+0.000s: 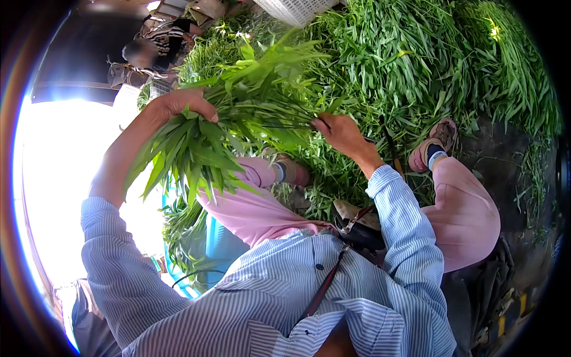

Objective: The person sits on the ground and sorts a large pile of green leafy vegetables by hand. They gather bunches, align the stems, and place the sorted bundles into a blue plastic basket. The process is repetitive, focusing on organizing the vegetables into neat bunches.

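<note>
My left hand (189,105) grips a bunch of long-leaved green stalks (196,156), whose leaves hang below it and over my pink trouser leg. Thin stems stretch from the leafy mass to my right hand (340,134), where the fingertips pinch their ends. A dark, narrow object sticks out beneath the right hand; what it is cannot be told. More loose greens (276,76), partly blurred, spread between and above both hands. A large heap of cut leafy stalks (392,58) covers the ground ahead.
A blue plastic container (221,245) with bundled greens (180,227) stands beside my left leg. A white plastic basket (296,11) is at the top. Another person (167,42) bends over greens at upper left. A black bag (362,232) hangs at my waist. My shoes are among the stalks.
</note>
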Tool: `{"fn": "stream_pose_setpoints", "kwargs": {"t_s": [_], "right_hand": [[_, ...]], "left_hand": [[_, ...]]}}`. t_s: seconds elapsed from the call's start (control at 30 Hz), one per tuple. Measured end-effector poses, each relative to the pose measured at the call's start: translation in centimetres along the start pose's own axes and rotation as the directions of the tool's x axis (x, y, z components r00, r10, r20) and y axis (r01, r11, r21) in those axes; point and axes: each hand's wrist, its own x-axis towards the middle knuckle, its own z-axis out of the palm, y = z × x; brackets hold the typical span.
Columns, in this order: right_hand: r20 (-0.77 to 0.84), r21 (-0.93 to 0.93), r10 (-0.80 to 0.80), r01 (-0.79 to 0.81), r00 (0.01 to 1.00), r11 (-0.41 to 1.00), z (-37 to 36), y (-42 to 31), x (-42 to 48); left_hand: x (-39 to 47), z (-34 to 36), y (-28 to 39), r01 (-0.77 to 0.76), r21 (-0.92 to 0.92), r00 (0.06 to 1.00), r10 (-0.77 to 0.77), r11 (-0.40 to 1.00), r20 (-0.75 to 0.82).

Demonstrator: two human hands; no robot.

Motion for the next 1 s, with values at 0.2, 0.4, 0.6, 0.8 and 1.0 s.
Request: {"fn": "stream_pose_setpoints", "kwargs": {"t_s": [0.2, 0.4, 0.6, 0.8, 1.0], "right_hand": [[0.012, -0.048, 0.361, -0.36, 0.933, 0.932, 0.1, 12.2, -8.3], [-0.065, -0.01, -0.108, 0.108, 0.992, 0.994, -1.5, -1.8, 0.0], [-0.085, -0.081, 0.136, -0.143, 0.987, 0.986, 2.3, 5.7, -3.4], [0.065, -0.157, 0.002, 0.009, 0.998, 0.988, -1.6, 2.4, -2.7], [0.177, -0.28, 0.581, -0.525, 0.795, 0.804, -2.0, 14.0, -8.6]], "left_hand": [[-2.6, -1.9, -0.5, -0.054, 0.06, 0.997, 0.057, 0.997, -0.059], [-1.6, 2.0, 0.3, 0.086, 0.075, 0.993, -0.092, 0.993, 0.08], [3.4, 4.3, 0.4, 0.083, 0.193, 0.944, -0.14, 0.978, 0.3], [2.4, 3.9, 1.8, 0.122, 0.25, 0.97, -0.168, 0.96, 0.174], [-1.3, 1.8, 2.9, 0.061, 0.536, 0.987, -0.131, 0.842, 0.093]]}}
